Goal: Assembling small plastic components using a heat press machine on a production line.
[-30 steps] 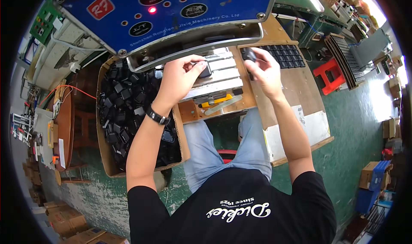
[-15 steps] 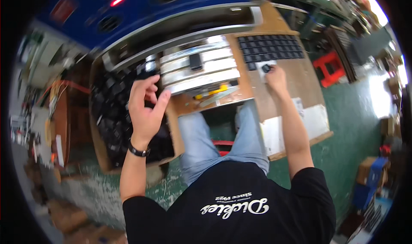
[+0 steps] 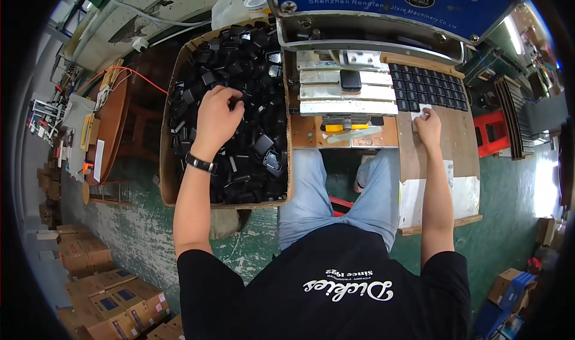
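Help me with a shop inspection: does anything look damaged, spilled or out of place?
The floor looks worn: pale patches below and left of the carton break up its green paint. Nothing looks spilled; the jumbled black pieces lie inside the carton.

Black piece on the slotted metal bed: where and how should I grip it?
Probably best pinched by the left and right sides of the black piece, thumb opposite fingers, coming from the wearer's side. It sits apart from other pieces on the bed, both sides look free, and the blue panel crowds the far side.
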`<state>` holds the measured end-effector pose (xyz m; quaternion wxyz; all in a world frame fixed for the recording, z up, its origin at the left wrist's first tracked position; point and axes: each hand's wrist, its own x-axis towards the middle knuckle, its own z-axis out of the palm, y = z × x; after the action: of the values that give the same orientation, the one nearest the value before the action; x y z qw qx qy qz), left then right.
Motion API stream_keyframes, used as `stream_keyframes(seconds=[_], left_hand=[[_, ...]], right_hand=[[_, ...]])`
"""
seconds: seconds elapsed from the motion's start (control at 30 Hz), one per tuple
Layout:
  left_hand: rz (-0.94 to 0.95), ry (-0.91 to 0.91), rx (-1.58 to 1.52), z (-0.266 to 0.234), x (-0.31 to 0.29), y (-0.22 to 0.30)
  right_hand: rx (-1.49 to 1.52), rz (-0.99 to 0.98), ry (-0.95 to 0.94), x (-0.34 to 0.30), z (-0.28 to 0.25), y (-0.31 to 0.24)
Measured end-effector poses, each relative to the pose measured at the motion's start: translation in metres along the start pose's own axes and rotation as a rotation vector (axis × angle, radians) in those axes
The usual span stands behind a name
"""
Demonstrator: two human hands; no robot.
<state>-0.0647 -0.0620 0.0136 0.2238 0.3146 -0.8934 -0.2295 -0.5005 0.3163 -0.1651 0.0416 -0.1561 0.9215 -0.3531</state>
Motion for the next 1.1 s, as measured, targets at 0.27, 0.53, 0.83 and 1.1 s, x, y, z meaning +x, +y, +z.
stream_keyframes(seconds=[0.27,0.53,0.83,1.1], left_hand=[[0.188,-0.084,0.103,0.021,0.014,-0.003],[0.134,0.157,0.034,-0.002,-0.020,0.003],[-0.034,0.087,-0.283,-0.018,-0.038,0.019],[0.176,0.040,-0.542,0.014,-0.009,0.086]], right_hand=[[0.188,-0.101,-0.011,-0.026,-0.037,-0.023],[0.540,-0.731,-0.083,-0.060,-0.078,-0.173],[0.248,-0.895,-0.341,-0.064,-0.057,-0.243],[0.230,-0.905,-0.578,-0.057,-0.062,-0.264]])
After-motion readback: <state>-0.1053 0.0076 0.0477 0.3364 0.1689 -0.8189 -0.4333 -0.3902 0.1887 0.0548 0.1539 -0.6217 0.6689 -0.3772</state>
